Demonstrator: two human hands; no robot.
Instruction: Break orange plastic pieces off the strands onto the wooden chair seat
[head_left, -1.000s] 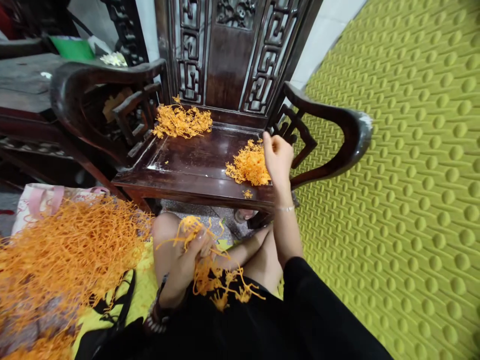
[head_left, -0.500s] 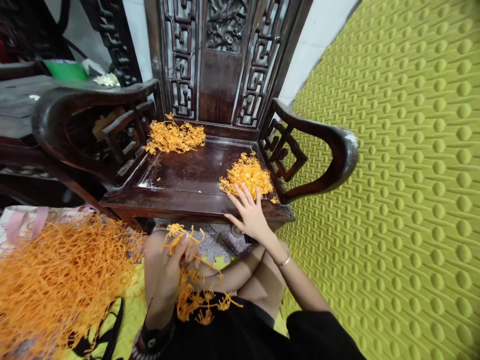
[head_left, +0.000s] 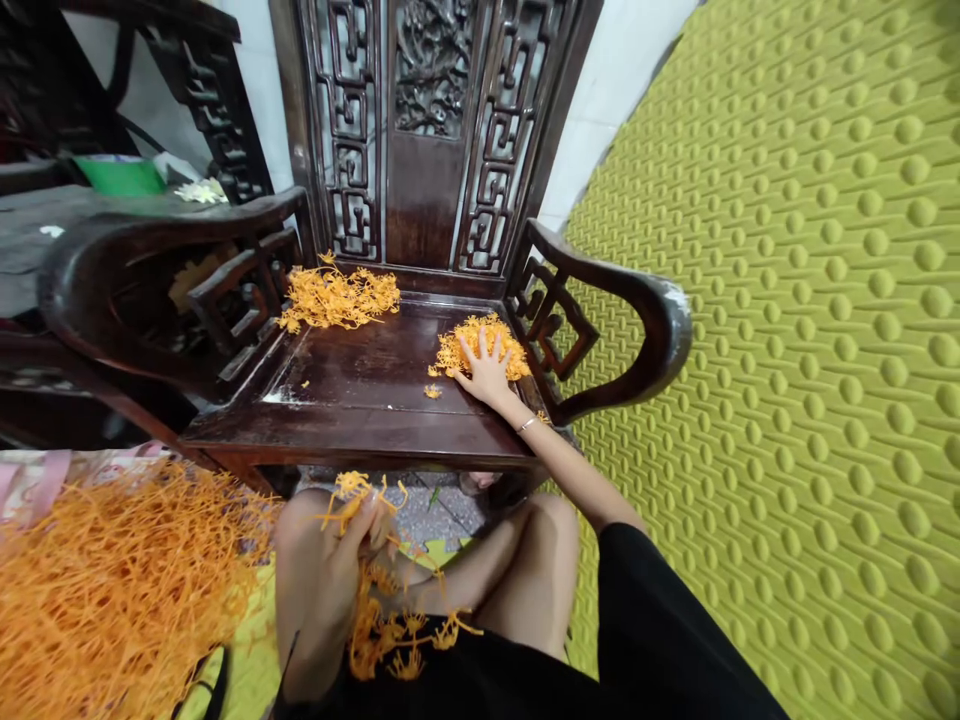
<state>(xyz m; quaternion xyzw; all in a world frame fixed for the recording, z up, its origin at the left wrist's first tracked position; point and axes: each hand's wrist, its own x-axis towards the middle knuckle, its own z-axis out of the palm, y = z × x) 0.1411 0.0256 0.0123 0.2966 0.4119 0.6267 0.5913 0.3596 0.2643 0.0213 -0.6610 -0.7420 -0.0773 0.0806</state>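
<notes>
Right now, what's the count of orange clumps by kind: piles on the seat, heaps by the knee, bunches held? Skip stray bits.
Left pile and right pile on the chair seat: 2
Heap by the left knee: 1
Bunch in the left hand: 1
Total: 4

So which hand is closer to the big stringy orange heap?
Left. The left hand, pinching orange strands, is to the right of the big heap, apart from it. The right hand is farther away, on a smaller pile on the chair.
</notes>
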